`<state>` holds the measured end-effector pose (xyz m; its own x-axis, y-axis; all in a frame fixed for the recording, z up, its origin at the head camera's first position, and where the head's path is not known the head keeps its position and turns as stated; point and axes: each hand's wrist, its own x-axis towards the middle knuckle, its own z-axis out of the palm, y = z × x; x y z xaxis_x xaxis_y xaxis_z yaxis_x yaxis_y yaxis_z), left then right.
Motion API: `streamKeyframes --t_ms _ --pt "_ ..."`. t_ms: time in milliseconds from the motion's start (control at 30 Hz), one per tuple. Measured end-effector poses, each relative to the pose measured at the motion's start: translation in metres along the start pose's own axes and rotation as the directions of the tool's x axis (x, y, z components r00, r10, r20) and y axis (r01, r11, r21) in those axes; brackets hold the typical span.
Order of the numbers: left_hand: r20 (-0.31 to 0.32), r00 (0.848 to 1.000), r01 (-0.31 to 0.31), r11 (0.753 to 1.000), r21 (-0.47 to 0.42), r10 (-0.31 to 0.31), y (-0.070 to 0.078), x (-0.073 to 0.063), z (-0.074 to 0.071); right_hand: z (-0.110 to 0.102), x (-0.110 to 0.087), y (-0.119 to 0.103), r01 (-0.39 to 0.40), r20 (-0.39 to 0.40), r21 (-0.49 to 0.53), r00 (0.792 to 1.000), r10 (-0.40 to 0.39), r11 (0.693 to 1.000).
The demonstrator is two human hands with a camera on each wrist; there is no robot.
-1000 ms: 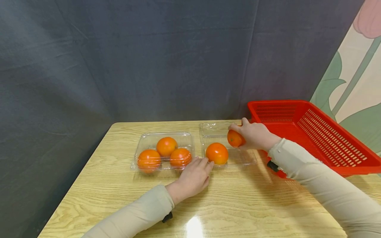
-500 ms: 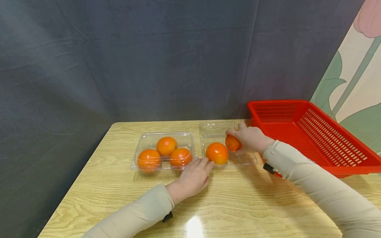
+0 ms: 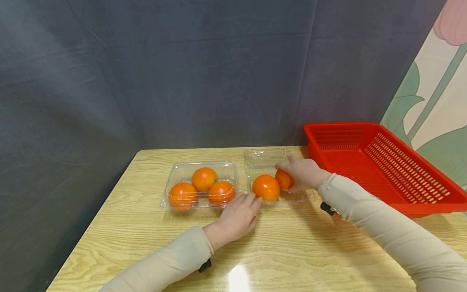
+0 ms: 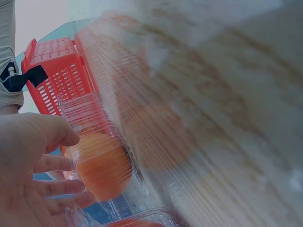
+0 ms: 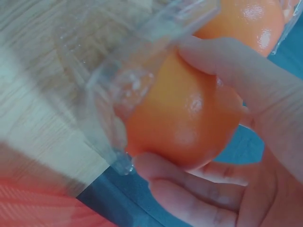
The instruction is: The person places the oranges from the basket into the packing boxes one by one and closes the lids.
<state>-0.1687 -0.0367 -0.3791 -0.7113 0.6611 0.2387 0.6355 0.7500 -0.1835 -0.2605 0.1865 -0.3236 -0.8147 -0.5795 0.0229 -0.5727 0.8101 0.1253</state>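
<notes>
My right hand [image 3: 304, 174] grips an orange [image 3: 283, 179], low at the right part of a clear plastic clamshell box [image 3: 266, 156] whose lid stands open behind. In the right wrist view, thumb and fingers curl round that orange [image 5: 184, 113] beside the clear wall. Another orange [image 3: 265, 187] sits in the same box, just to the left. My left hand [image 3: 233, 221] rests at the front of this box, its fingers lightly bent and holding nothing. In the left wrist view the fingers [image 4: 57, 187] lie against the clear wall, with an orange [image 4: 102, 165] behind it.
Left of the hands stands a second clear plastic box [image 3: 174, 170] with three oranges [image 3: 204, 179] inside. A red perforated basket [image 3: 365, 162] is at the right, close to my right forearm. The wooden table [image 3: 138, 243] ends at a dark curtain [image 3: 219, 81].
My right hand has moved left and down with the orange, from above the box to beside the other orange. The left hand has stayed in place.
</notes>
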Motion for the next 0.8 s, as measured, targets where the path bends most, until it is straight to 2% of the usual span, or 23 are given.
streamKeyframes --t_ms 200,800 --pt "0.001 1.0 0.002 1.0 -0.003 -0.002 0.0 0.0002 -0.0001 0.0021 0.001 -0.0011 0.001 0.037 -0.001 0.999 -0.001 1.0" --pt "0.016 1.0 0.002 1.0 -0.014 -0.002 -0.0001 0.0002 -0.0011 0.0031 0.001 -0.0047 0.01 0.039 0.0 0.999 -0.01 1.0"
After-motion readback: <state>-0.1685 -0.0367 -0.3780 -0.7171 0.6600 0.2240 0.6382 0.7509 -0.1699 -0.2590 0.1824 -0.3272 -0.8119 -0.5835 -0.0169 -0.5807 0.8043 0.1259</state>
